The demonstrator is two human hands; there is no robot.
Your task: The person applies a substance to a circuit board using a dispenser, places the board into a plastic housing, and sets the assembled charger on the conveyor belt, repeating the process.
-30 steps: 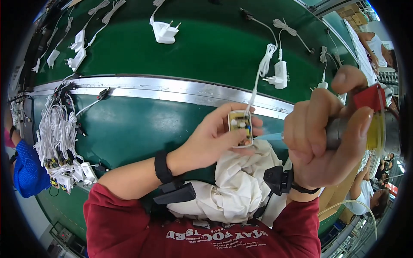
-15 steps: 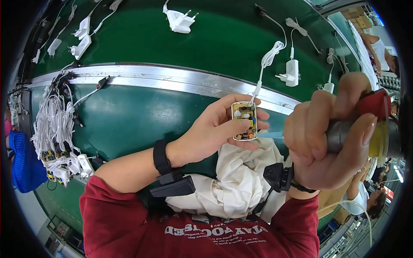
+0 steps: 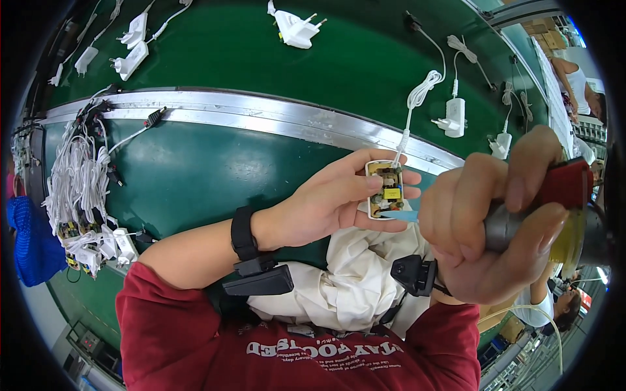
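My left hand (image 3: 319,199) holds an open white power adapter half (image 3: 370,205), its circuit board (image 3: 391,193) facing up. The thumb presses the board's upper left edge, and fingers support it from below. A white cable (image 3: 407,124) runs from its top end toward a coil (image 3: 422,89). My right hand (image 3: 486,228) is closed around a dispensing tool with a grey barrel (image 3: 505,225), a red lever (image 3: 566,182) and a yellowish ring (image 3: 568,244). Its pale blue tapered nozzle (image 3: 402,215) reaches over the board's lower end; whether the tip touches is unclear.
A metal rail (image 3: 261,115) separates my green work surface (image 3: 195,176) from a green belt (image 3: 228,52). White adapters (image 3: 300,29) with cables lie along the belt. Bundled cables (image 3: 75,169) with adapters sit at left. White cloth (image 3: 352,287) covers my lap. Other people (image 3: 554,306) are at right.
The left hand and adapter have shifted right, and the thumb has slid up off the board's middle. The nozzle now extends over the board. Adapters on the belt have moved right.
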